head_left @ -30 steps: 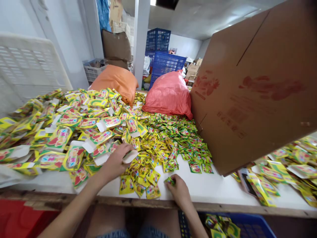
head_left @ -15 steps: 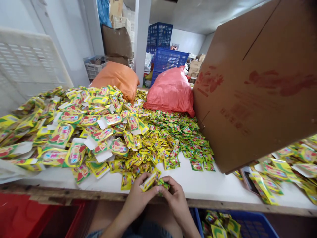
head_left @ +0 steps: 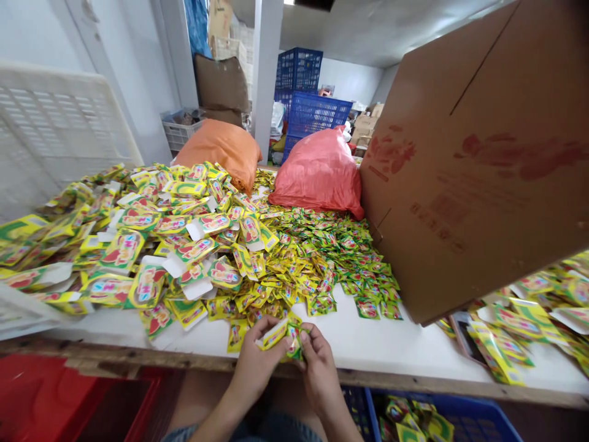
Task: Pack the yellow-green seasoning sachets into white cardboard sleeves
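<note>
At the table's front edge, my left hand (head_left: 256, 363) grips a small yellow carton (head_left: 274, 334) with a white inside edge showing. Close against it, my right hand (head_left: 319, 363) pinches a green sachet (head_left: 294, 341), which also touches the left thumb. Just beyond my hands lie loose yellow sachets (head_left: 271, 282), mixing into a spread of green sachets (head_left: 354, 264) to the right. A big heap of printed yellow cartons (head_left: 124, 248), several with white flaps open, covers the left of the white table (head_left: 363, 344).
A large cardboard box (head_left: 460, 184) leans over the right side, with a phone (head_left: 467, 334) and more cartons beside it. An orange sack (head_left: 221, 147) and a red sack (head_left: 317, 172) stand behind the heap. Below the edge are a blue crate (head_left: 478, 417) and a red bin (head_left: 50, 399).
The green sachet now shows more fully beside the carton, and my right hand's fingers have shifted to its right edge. The view has tilted slightly.
</note>
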A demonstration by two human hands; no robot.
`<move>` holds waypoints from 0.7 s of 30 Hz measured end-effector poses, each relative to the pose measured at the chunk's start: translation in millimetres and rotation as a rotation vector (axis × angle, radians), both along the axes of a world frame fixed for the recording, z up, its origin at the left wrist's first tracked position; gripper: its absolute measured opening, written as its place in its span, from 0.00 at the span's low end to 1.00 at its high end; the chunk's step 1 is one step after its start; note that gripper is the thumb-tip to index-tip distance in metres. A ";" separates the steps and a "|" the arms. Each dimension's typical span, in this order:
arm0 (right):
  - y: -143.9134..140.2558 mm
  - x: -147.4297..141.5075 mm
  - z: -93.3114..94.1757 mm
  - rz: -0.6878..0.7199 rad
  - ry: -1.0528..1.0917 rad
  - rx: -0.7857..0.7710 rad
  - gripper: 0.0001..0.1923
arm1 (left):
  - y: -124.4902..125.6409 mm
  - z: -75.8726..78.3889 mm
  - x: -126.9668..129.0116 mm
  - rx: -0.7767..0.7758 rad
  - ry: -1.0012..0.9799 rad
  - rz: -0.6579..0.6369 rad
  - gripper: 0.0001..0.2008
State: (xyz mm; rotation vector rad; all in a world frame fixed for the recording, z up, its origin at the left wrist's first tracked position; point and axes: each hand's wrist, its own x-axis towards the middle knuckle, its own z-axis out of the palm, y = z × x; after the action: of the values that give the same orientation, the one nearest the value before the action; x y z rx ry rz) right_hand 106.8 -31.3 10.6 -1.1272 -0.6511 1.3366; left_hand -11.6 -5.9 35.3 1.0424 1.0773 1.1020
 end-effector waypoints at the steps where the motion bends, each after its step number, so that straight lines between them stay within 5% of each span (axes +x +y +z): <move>1: 3.2 1.4 -3.1 -0.009 -0.067 -0.001 0.16 | 1.1 -1.1 -2.4 -0.003 0.006 0.019 0.10; 8: 45.2 19.9 -34.0 -0.115 -0.764 0.050 0.14 | 11.7 -7.4 -28.9 -0.167 -0.084 0.101 0.23; 17: 51.7 15.8 -32.6 -0.126 -1.020 0.059 0.06 | 15.9 -13.3 -47.1 0.058 0.112 -0.067 0.16; 21: 47.3 16.0 -35.3 -0.053 -0.981 0.084 0.06 | 8.1 -25.5 -44.0 0.180 0.235 -0.034 0.23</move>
State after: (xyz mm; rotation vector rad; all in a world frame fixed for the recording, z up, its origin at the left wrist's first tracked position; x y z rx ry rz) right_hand 122.7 16.0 -24.7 -1.7031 -1.3452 0.6293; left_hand -55.5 2.3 9.8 1.3549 1.1554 1.0833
